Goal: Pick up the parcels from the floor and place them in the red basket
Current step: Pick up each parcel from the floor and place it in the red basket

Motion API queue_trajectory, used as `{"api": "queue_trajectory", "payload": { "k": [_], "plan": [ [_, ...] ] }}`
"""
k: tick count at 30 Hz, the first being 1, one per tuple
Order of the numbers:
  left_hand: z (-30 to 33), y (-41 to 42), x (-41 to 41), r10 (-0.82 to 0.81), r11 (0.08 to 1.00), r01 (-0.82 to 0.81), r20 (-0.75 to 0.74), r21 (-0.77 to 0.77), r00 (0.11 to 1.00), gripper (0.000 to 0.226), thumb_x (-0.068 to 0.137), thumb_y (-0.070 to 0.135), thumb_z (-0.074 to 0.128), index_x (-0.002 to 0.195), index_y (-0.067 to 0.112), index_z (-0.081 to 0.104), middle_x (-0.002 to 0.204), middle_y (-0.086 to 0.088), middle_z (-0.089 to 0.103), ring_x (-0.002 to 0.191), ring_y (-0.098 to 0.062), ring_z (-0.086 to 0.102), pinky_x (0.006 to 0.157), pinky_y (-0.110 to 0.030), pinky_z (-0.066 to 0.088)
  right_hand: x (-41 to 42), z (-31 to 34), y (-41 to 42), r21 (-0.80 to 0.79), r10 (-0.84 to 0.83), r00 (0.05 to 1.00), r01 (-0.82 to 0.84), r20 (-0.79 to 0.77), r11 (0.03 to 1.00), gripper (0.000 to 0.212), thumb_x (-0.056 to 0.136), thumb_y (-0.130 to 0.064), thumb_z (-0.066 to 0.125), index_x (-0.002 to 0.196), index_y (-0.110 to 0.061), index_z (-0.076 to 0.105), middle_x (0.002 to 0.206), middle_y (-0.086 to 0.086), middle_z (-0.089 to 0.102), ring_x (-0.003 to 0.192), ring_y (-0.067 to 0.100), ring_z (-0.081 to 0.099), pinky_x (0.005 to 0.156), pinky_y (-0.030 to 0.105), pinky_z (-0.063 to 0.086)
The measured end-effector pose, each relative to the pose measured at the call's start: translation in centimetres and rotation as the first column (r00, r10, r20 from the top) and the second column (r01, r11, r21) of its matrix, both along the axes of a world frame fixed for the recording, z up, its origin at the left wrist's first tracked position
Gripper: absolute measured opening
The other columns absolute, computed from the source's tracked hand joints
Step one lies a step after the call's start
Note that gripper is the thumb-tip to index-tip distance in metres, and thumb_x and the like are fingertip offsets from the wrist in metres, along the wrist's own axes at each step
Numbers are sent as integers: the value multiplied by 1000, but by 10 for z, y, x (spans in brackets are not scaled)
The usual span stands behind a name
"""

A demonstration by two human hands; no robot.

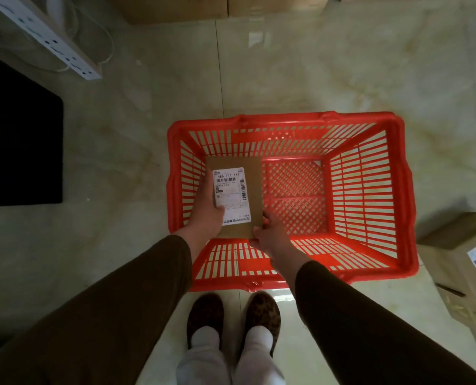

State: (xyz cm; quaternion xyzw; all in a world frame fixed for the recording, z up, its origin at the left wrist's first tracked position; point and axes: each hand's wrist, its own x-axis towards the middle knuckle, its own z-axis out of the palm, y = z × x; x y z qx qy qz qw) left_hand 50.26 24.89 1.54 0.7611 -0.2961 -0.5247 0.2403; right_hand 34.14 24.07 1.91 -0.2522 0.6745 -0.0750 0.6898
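Right hand [270, 234] pinching the parcel's [255, 190] near corner; left hand [207, 208] gripping its left edge, thumb on the label; the parcel is being held over the basket's [286, 119] left half, long axis running away from the person; open basket floor lying to the right; another box [453, 262] waiting on the floor, far right.

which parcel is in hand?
The small brown parcel, gripped by both hands over the red basket. The bigger box lies on the floor, right.
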Motion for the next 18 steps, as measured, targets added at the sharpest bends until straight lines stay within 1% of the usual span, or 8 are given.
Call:
{"api": "queue_trajectory", "payload": {
  "k": [3, 6, 10, 12, 14, 15, 17, 18],
  "plan": [
    [-10, 7, -1, -54, 998, 52, 50, 40, 997, 100, 95, -13, 48, 160, 43, -3, 169, 6, 12, 155, -18, 17, 119, -38, 29, 3, -8, 0, -45, 91, 994, -93, -56, 995, 57, 99, 4, 49, 151, -16, 36, 139, 12, 59, 103, 27, 68, 65, 30, 57],
    [-17, 11, -2, -94, 994, 87, 99, 71, 991, 99, 95, -13, 48, 161, 39, -3, 170, 10, 0, 156, -18, 7, 124, -41, 23, 4, -15, -1, -97, 189, 965, -209, -183, 973, 46, 99, -2, 53, 141, -16, 41, 131, 7, 64, 87, 18, 71, 64, 31, 59],
    [-17, 14, -9, -137, 987, 122, 155, 104, 978, 93, 96, -9, 48, 161, 34, -3, 168, 11, -11, 157, -21, 1, 123, -38, 22, 5, -20, -4, -78, 189, 952, -214, -242, 974, 42, 95, -2, 58, 134, -16, 52, 121, 6, 68, 87, 24, 73, 76, 48, 64],
    [-16, 19, -12, -177, 978, 153, 181, 141, 967, 89, 97, -6, 49, 162, 30, 0, 169, 7, -17, 157, -22, -6, 125, -38, 17, 4, -18, -3, -74, 171, 960, -191, -220, 979, 42, 94, -1, 59, 133, -17, 56, 118, 6, 70, 82, 20, 73, 71, 42, 65],
    [-12, 24, -13, -210, 971, 180, 198, 157, 957, 85, 98, -4, 49, 162, 27, 4, 169, 4, -16, 157, -22, -6, 123, -33, 11, 1, -11, -1, -76, 183, 960, -202, -210, 976, 45, 94, 0, 56, 136, -18, 61, 110, 5, 73, 64, 14, 64, 53, 30, 56],
    [-7, 25, -14, -225, 968, 195, 199, 159, 954, 83, 98, -3, 49, 163, 26, 6, 170, 3, -14, 157, -22, -5, 123, -33, 9, -1, -5, -1, -72, 192, 960, -210, -202, 975, 45, 95, 0, 54, 136, -17, 62, 108, 5, 74, 61, 16, 62, 52, 29, 53],
    [4, 27, -14, -254, 960, 223, 189, 170, 949, 80, 99, -1, 49, 163, 26, 8, 170, 2, -12, 157, -22, -4, 126, -36, 9, -7, 7, -2, -58, 187, 966, -199, -177, 978, 40, 97, -3, 54, 134, -12, 65, 109, 8, 75, 88, 36, 73, 77, 46, 62],
    [12, 27, -14, -267, 955, 235, 185, 179, 946, 78, 100, 1, 49, 163, 26, 10, 171, 2, -10, 157, -23, -4, 126, -38, 10, -9, 16, -2, -55, 170, 970, -182, -174, 982, 35, 98, -5, 55, 130, -9, 67, 107, 9, 75, 106, 43, 69, 92, 53, 57]
  ]
}}
